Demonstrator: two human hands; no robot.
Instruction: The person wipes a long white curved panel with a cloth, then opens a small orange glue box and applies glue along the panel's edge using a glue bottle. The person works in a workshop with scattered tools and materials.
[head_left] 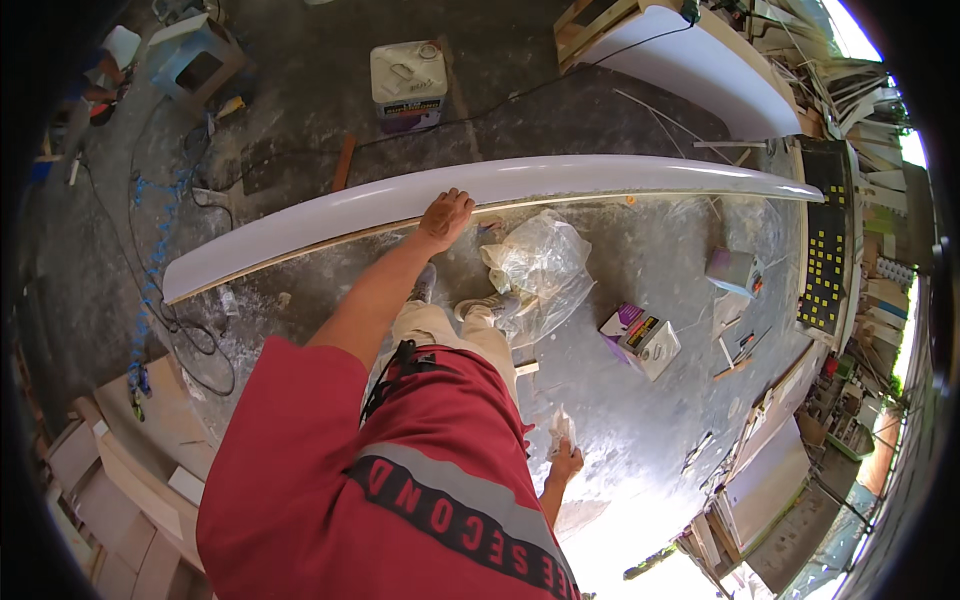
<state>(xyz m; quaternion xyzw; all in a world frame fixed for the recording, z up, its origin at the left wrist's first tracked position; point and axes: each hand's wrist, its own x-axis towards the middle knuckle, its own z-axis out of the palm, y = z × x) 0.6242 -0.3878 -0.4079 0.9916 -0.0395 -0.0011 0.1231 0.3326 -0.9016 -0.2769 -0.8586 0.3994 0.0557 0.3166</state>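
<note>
Head view: the left hand [446, 215] lies palm down, fingers spread, on the long, curved, glossy white panel [560, 178] standing across the dusty concrete floor [640, 420]. The right hand [564, 464] hangs low, clenched around a crumpled pale rag [561, 430]. Crinkled clear plastic sheet [545, 262] lies by the 2 shoes [488, 303]

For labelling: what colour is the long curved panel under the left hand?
White, with a pale wood edge; the long curved panel shows best in the head view.
</note>
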